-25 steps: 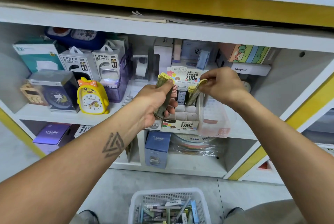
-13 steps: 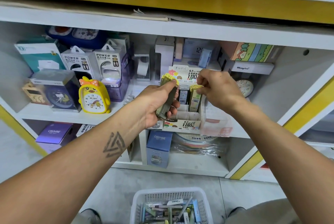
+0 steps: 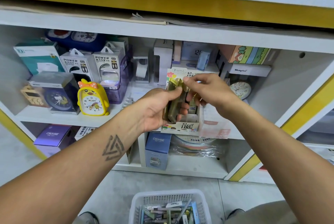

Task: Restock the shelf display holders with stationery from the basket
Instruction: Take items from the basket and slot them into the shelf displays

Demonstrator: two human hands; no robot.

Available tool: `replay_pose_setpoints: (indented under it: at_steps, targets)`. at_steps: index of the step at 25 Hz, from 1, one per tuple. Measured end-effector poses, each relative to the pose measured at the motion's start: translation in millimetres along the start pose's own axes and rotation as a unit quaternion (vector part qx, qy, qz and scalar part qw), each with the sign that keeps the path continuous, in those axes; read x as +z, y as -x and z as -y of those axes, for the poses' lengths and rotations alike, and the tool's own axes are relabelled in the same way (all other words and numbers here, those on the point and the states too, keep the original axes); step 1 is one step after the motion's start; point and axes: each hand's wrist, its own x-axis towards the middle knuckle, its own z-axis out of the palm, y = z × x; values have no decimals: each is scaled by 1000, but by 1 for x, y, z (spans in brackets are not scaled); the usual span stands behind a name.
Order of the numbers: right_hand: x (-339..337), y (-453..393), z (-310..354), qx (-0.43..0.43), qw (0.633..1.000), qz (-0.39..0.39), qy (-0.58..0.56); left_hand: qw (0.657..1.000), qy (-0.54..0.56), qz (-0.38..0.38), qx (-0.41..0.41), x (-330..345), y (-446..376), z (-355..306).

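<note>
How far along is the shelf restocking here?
Done: some lead packs stand in the display holder. In hand: the left hand grips a stack of packs; the right hand pinches one off its top. Left: the basket holds more stationery.

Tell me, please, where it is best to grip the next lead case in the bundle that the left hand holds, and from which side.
Grip its yellow top end, from above. The left hand wraps the middle and lower part of the bundle of lead cases, which stands nearly upright, so only the tops stick out free. The right hand is already pinching there with thumb and forefinger.
</note>
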Motion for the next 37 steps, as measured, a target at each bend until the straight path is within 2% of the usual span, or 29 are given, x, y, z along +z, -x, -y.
replay_pose_setpoints:
  at_steps: [3, 5, 8, 11, 14, 16, 19, 21, 28, 32, 37]
  targets:
    - [1, 3, 4, 16, 998, 35, -59, 999, -31, 5, 17, 3, 2, 7]
    - [-6, 4, 3, 16, 994, 42, -97, 1000, -8, 1, 24, 4, 1, 8]
    - [-16, 7, 0, 10, 990, 44, -136, 998, 22, -41, 48, 3, -2, 5]
    - [-20, 8, 0, -20, 991, 15, -133, 992, -24, -87, 87, 5, -6, 4]
    - [-28, 3, -3, -65, 995, -54, -55, 982, -59, -151, 99, 1, -10, 4]
    - [-32, -1, -9, -98, 989, -99, 57, 980, -64, -162, 91, -3, -10, 4]
    - [-28, -3, -21, -143, 955, -92, 244, 981, -68, -156, 93, -7, -11, 6]
    - [-24, -3, -27, -163, 937, -65, 303, 983, -58, -143, 96, -6, -10, 6]
    - [-21, -5, -25, -189, 926, -86, 315, 986, -52, -126, 96, -6, -8, 6]
    - [-24, -7, -22, -151, 945, -74, 282, 987, -59, -121, 90, -5, -7, 7]
    - [-20, -3, -21, -144, 933, -53, 325, 988, -59, -113, 85, -1, -5, 8]
